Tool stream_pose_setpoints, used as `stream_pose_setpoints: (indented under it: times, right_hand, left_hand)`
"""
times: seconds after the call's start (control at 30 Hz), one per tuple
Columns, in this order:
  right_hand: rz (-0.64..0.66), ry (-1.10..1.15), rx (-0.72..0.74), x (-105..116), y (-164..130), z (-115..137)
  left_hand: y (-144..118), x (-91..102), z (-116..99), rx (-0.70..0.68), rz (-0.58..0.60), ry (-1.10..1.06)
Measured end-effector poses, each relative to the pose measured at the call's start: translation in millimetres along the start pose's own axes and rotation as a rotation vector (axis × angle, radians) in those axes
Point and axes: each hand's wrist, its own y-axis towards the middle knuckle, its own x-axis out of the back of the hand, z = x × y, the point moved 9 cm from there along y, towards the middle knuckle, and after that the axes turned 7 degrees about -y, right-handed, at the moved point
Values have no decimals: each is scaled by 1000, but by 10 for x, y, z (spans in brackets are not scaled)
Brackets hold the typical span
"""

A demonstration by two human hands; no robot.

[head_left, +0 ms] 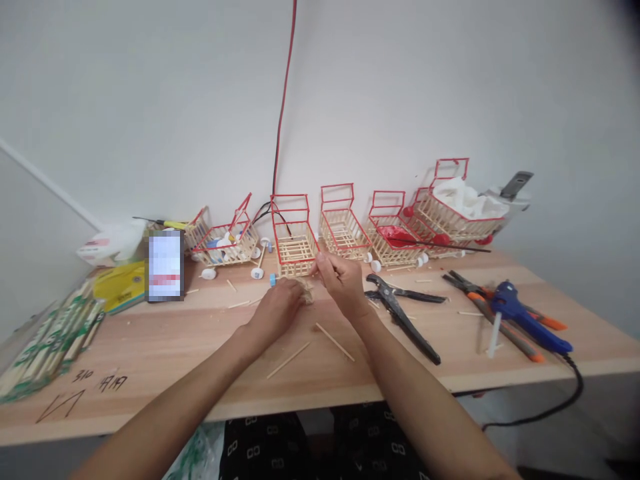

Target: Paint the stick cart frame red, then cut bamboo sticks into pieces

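Note:
A miniature shopping cart (296, 248) made of thin wooden sticks, with a red rim and handle, stands in front of me. My right hand (341, 279) is closed, thumb and forefinger pinched at the front right corner of its rim. Just below the cart's front, my left hand (286, 301) is closed around a crumpled tan piece (308, 293), whose material I cannot make out. A small blue piece (273, 279) is beside the cart's front left corner. Two loose wooden sticks (335, 342) lie on the table closer to me.
Other small carts (345, 230) line the wall on both sides. Black cutters (400, 313), orange-handled pliers (500, 320) and a blue glue gun (530, 320) with a cord lie right. Bundled sticks (50, 340), a yellow packet (120, 287) and a phone (165, 267) are left.

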Motion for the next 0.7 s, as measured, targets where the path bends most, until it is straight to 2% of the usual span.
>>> stream_pose_setpoints:
  times: [0.2, 0.37, 0.43, 0.53, 0.7]
  right_hand:
    - [46, -28, -5, -55, -16, 7]
    - [49, -41, 3, -67, -11, -20]
    - [37, -34, -13, -48, -2, -49]
    - [19, -24, -16, -15, 9, -57]
    - [1, -35, -6, 4, 10, -45]
  left_hand:
    - [87, -85, -27, 1, -65, -20]
    - [93, -97, -54, 29, -14, -10]
    - [14, -1, -40, 65, -13, -10]
    - [-197, 261, 29, 112, -73, -45]
    - [-599, 691, 369, 185, -160, 13]
